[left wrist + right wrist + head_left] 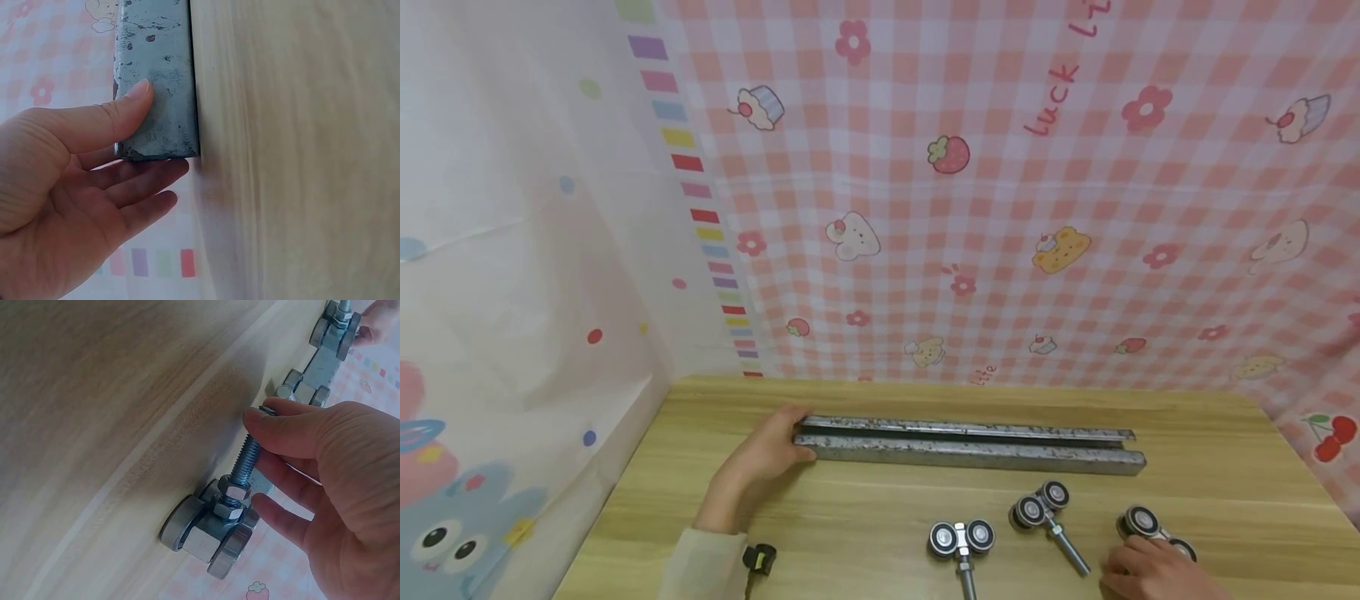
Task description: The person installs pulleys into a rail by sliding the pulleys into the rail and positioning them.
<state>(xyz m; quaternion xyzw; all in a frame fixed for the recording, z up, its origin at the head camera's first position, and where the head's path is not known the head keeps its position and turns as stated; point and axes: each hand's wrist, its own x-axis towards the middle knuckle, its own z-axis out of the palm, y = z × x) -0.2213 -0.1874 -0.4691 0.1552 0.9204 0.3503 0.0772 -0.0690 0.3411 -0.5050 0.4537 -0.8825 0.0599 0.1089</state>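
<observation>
A slotted steel channel rail (977,454), grey with dark scuffs, lies lengthwise on the wooden table. At its left end, my left hand (760,454) grips it, thumb on the near side wall and the index finger over the far side. The left wrist view shows the thumb pressed on the rail's side (153,44), with other fingers at its end. My right hand (1157,571) pinches the threaded bolt (245,459) of the rightmost roller hanger (1141,521) between thumb and forefinger. Its wheels sit at the table surface, partly hidden behind the hand in the head view.
Two more roller hangers lie in front of the rail: one in the middle (961,540), another to its right (1041,508) with its bolt slanting toward me. The wooden table (865,517) meets a pink checked cloth (1000,200) behind and a white printed cloth (550,292) on the left.
</observation>
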